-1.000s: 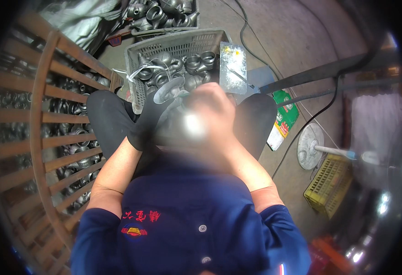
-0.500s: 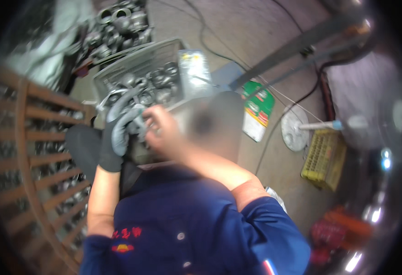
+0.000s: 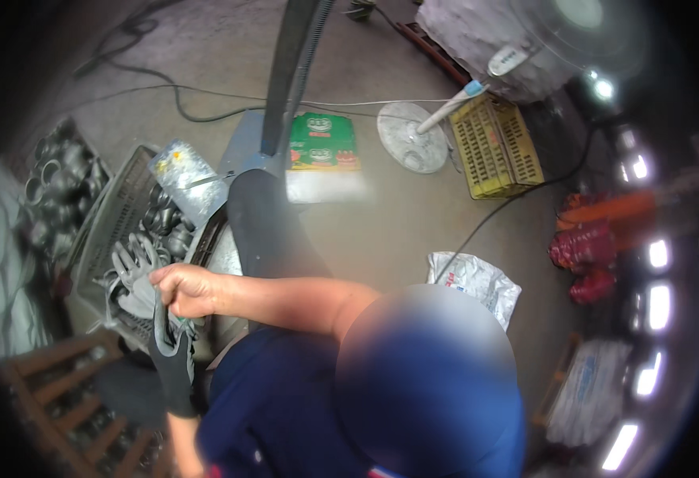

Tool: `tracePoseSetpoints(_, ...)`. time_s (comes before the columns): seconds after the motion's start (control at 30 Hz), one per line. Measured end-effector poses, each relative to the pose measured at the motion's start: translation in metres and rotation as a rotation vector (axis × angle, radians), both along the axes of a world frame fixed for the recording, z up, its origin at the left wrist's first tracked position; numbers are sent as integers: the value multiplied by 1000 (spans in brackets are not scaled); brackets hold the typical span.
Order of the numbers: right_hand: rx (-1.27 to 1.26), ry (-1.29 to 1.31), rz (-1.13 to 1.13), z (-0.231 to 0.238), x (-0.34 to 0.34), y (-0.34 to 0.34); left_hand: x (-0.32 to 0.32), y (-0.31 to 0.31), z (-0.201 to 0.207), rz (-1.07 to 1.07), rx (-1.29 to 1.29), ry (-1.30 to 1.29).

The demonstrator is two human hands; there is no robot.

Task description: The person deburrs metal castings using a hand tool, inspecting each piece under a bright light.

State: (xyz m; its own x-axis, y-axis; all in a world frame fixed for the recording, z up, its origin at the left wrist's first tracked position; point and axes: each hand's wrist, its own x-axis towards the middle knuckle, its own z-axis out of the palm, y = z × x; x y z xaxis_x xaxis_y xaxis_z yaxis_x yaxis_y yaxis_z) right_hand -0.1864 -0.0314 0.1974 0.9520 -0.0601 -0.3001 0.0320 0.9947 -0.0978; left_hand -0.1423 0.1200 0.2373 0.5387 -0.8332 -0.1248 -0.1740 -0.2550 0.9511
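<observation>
My left hand (image 3: 132, 275) wears a grey work glove (image 3: 170, 358) with a dark cuff. Its fingers are spread and point up over a grey plastic basket (image 3: 115, 209). My bare right hand (image 3: 186, 288) reaches across my body and is closed on the glove at the left wrist. My left forearm comes up from the lower edge. My dark trouser knee (image 3: 263, 223) lies just right of both hands. The left palm is hidden from view.
The basket holds several grey metal pipe fittings (image 3: 166, 223), with a clear plastic bag (image 3: 186, 179) on its rim. A wooden slatted crate (image 3: 55, 382) stands at lower left. On the concrete floor lie a green packet (image 3: 322, 143), a white fan base (image 3: 409, 135), a yellow crate (image 3: 497, 147), a white bag (image 3: 477, 279) and cables.
The view has swung right, so the basket now sits at far left. My right hand has slid from the gloved fingers down to the glove at the left wrist.
</observation>
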Motion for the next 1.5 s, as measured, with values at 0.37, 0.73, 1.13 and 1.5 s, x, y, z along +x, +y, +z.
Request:
tracePoseSetpoints(0.37, -942, -34, 565, -31, 5, 12, 4, -9, -1, 121, -113, -367)
tracePoseSetpoints(0.73, -1192, -518, 479, 21, 29, 16, -18, -6, 2, 25, -281, -496)
tracePoseSetpoints(1.13, -1598, -789, 416, 35, 50, 17, -8, -12, 14, -71, -365, -448)
tracePoseSetpoints(1.5, -1161, -840, 707, 15, 54, 19, -16, -11, 3, -292, -631, 50)
